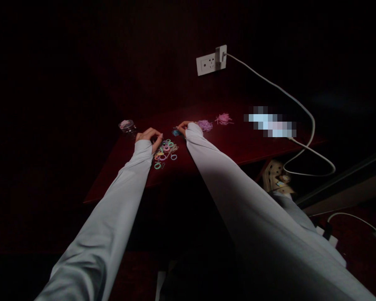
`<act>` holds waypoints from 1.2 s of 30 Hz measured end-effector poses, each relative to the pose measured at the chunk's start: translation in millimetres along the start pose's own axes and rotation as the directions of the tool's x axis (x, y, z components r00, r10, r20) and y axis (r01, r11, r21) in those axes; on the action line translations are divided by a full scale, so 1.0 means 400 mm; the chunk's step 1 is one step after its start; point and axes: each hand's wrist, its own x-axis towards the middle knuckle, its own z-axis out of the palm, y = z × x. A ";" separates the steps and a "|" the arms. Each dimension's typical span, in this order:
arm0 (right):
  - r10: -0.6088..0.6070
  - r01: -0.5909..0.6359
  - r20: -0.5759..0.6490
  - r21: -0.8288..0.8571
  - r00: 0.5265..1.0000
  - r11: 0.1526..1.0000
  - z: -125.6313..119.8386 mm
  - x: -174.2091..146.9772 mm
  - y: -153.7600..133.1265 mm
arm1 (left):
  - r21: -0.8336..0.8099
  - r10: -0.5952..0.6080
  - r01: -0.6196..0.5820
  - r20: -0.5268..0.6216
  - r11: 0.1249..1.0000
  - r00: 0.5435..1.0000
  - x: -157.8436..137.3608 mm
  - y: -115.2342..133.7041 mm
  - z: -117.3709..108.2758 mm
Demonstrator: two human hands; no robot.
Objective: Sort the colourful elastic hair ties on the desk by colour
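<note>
My left hand point(149, 135) is at the left edge of a mixed pile of small coloured hair ties point(166, 148), its thumb and forefinger curled together. Whether anything sits between those fingertips is too small to make out. My right hand point(184, 127) is closed in a pinch beside a small blue heap point(176, 132), with its fingertips partly hidden. Just right of that hand lies a purple heap of thin strands or bands point(205, 125). Farther right is a similar pink heap point(224, 119). A clear jar point(127, 126) with something pinkish at its top stands left of my left hand.
The dark red tabletop point(113, 177) carries all of this. A blurred-out bright device point(271, 122) lies at the right, joined by a white cable point(280, 88) to a wall socket point(207, 64). Below the table's right edge is a beige clog point(273, 175).
</note>
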 end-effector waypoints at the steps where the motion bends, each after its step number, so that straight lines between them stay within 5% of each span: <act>1: 0.066 -0.073 -0.064 -0.116 0.996 0.991 0.001 -0.004 -0.005 | 0.001 0.002 -0.002 -0.002 1.000 1.000 0.000 0.000 0.001; 5: 0.148 -0.169 -0.086 -0.366 0.985 0.915 0.003 -0.016 -0.031 | 0.007 0.006 -0.006 -0.002 1.000 1.000 -0.002 -0.001 0.003; 10: 0.143 -0.166 -0.088 -0.375 0.986 0.912 0.002 -0.017 -0.034 | 0.016 -0.015 0.016 -0.018 1.000 1.000 -0.003 -0.005 0.010; 14: 0.069 -0.089 -0.085 -0.260 0.994 0.962 0.013 -0.007 -0.019 | 0.012 -0.032 0.033 -0.073 0.999 0.997 -0.001 -0.010 0.013; 17: -0.010 0.014 0.058 -0.078 0.998 0.997 0.024 0.004 -0.005 | 0.005 -0.056 0.057 -0.113 0.998 0.992 0.003 -0.014 0.010; 21: -0.145 0.099 0.400 0.132 0.905 0.986 0.031 0.016 0.011 | -0.001 -0.104 0.105 -0.151 0.995 0.983 0.006 -0.018 0.004; 23: -0.176 0.100 0.476 0.180 0.862 0.978 0.032 0.019 0.013 | -0.002 -0.117 0.119 -0.158 0.993 0.980 0.005 -0.020 0.002; 36: -0.193 0.034 0.500 0.310 0.844 0.950 0.055 0.014 0.008 | 0.065 -0.367 0.370 -0.045 0.927 0.929 0.000 0.021 -0.034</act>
